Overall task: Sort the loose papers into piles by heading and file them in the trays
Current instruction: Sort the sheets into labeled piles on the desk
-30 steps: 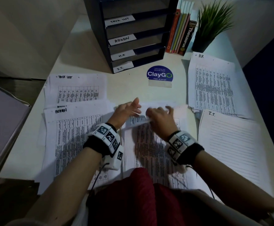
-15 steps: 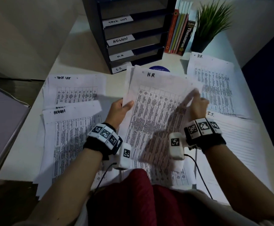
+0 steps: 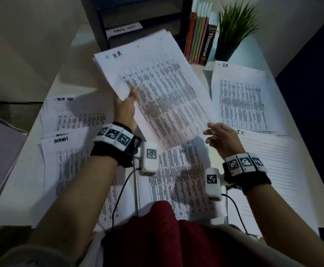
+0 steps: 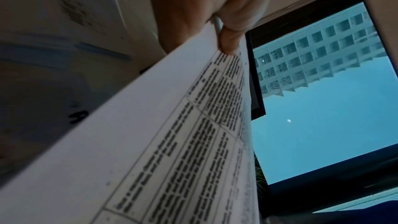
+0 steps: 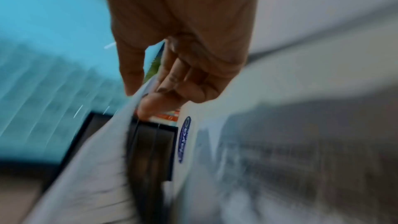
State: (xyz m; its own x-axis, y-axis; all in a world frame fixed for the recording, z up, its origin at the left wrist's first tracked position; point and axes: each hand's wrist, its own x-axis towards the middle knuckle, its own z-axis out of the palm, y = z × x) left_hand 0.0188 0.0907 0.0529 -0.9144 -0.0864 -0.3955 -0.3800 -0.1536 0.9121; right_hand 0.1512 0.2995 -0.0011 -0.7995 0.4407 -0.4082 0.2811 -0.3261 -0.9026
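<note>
Fingers pinch a raised H.R. sheaf

Left hand (image 3: 125, 108) grips the H.R. sheaf (image 3: 157, 89) at its near-left edge, thumb on the printed face and fingers curled under it; the left wrist view shows the thumb (image 4: 229, 40) pressed down on the top sheet beside the printed table. The sheaf is held up off the desk and tilted, its far corner in front of the tray rack (image 3: 138, 18).

Right hand (image 3: 222, 139) is at the sheaf's near-right corner, fingers loosely curled. In the blurred right wrist view a fingertip (image 5: 150, 106) and the thumb lie on either side of the paper's edge, but whether they actually pinch it cannot be told.

Beneath both hands lies an unsorted stack (image 3: 178, 180) of printed sheets. Left of the left hand sit the ADMIN pile (image 3: 66, 170) and, beyond it, the TASK LIST pile (image 3: 74, 114). Just right of the right hand is the I.T. pile (image 3: 278, 170) of lined sheets, and beyond that hand the H.R. pile (image 3: 240, 101) lies flat on the desk (image 3: 14, 189).

Past the sheaf, a row of books (image 3: 201, 35) stands just beside the rack, with a potted plant (image 3: 232, 31) next to them.
</note>
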